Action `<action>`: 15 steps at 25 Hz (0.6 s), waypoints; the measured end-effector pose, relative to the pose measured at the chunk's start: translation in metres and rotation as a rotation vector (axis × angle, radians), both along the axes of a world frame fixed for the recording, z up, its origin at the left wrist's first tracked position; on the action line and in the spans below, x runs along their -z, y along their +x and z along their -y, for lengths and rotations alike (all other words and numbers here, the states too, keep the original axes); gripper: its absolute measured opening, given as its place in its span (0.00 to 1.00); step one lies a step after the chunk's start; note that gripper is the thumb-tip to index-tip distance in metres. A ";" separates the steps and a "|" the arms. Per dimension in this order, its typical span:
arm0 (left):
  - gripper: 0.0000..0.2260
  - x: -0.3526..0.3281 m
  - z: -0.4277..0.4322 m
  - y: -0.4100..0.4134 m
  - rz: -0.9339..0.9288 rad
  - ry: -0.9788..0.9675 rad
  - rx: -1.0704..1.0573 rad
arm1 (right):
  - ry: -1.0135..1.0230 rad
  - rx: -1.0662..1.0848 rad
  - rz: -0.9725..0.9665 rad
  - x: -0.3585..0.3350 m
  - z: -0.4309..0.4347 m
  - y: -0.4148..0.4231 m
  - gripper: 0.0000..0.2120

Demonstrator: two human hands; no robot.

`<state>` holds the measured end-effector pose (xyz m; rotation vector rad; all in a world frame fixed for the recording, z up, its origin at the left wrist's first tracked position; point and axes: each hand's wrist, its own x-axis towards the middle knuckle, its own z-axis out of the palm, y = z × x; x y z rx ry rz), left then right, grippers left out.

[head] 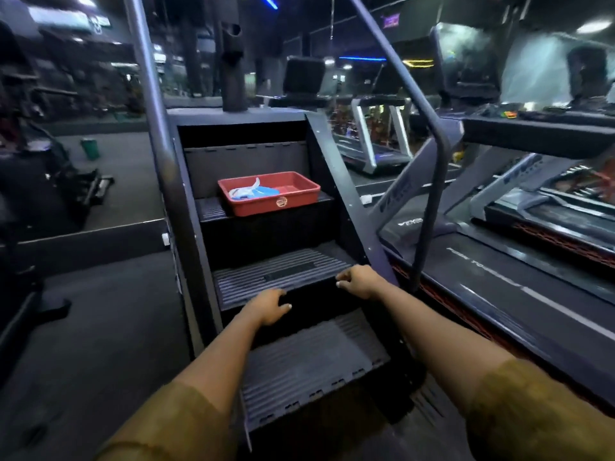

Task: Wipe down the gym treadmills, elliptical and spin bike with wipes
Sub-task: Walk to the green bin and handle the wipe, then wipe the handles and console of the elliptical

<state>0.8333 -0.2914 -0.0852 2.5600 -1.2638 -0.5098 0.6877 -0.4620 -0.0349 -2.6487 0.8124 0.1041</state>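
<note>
left hand [269, 306] grips step [266, 276] edge | right hand [357, 281] loosely curled, empty | tray [266, 208] (red) one step up

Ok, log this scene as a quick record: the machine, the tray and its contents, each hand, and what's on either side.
machine: stair climber, three ribbed steps showing
tray: red tray on the top step
tray contents: blue and white items, too blurred to identify
left hand: at the front edge of the middle step; grip unclear
right hand: near the same edge, fingers loosely curled, no wipe visible
right side: treadmill beside the climber
left side: green bin on the floor
</note>
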 end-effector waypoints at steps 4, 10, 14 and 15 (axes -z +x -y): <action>0.23 -0.007 0.046 0.068 0.026 -0.032 -0.128 | -0.002 -0.067 0.057 -0.006 0.065 0.086 0.15; 0.23 -0.036 0.129 0.189 0.137 -0.227 -0.259 | 0.068 -0.132 0.248 -0.028 0.154 0.217 0.14; 0.23 -0.063 0.180 0.289 0.297 -0.313 -0.295 | 0.107 -0.148 0.333 -0.046 0.207 0.311 0.14; 0.23 -0.069 0.192 0.313 0.325 -0.327 -0.308 | 0.122 -0.142 0.360 -0.048 0.218 0.334 0.14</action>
